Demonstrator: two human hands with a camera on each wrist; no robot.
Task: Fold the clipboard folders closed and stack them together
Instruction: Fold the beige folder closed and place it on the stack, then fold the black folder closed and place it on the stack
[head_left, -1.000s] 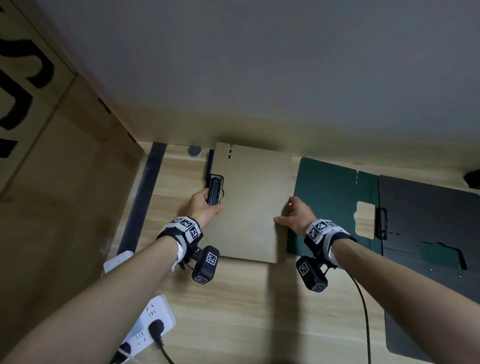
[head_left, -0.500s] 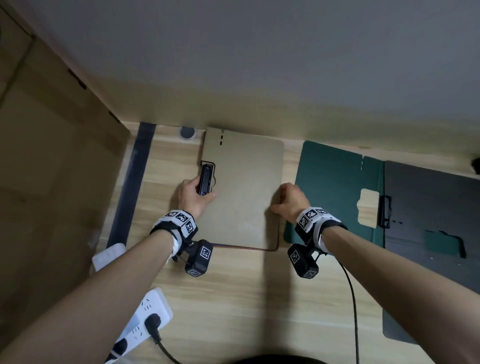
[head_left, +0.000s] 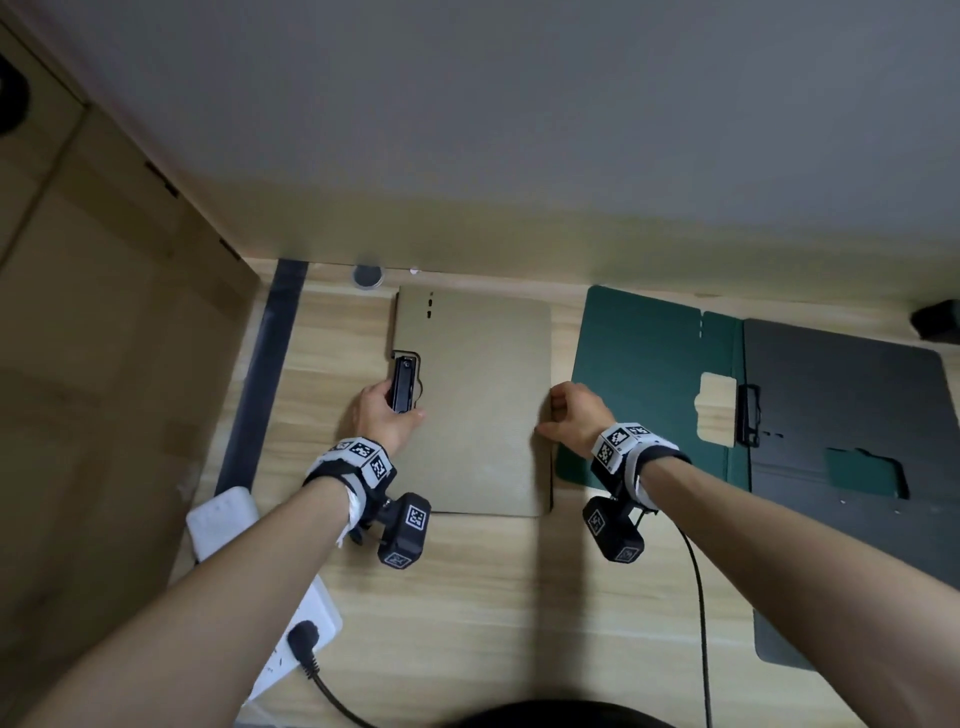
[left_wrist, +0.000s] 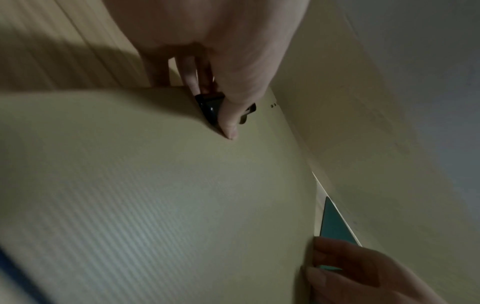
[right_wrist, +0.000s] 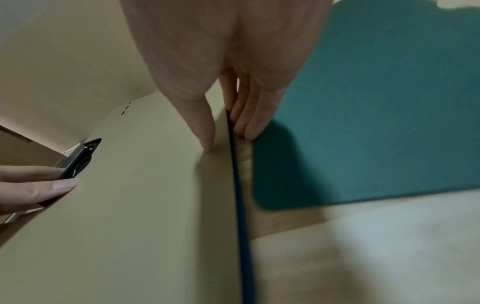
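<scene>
My left hand (head_left: 382, 415) pinches the black clip (head_left: 402, 385) of the closed tan folder (head_left: 483, 410); my right hand (head_left: 579, 415) pinches its opposite edge – the fingers (right_wrist: 249, 123) beneath partly hidden; the green folder (head_left: 644, 374) lies open just beyond.

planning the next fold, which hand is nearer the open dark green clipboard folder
Right. The right hand pinches the closed beige folder's right edge, just beside the open dark green clipboard folder. The left hand grips the black clip on the beige folder's far side.

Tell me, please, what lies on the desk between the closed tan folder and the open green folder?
Only a narrow strip of bare wooden desk separates the tan folder from the green folder in the head view; nearer the person, the right hand fills that gap.
</scene>
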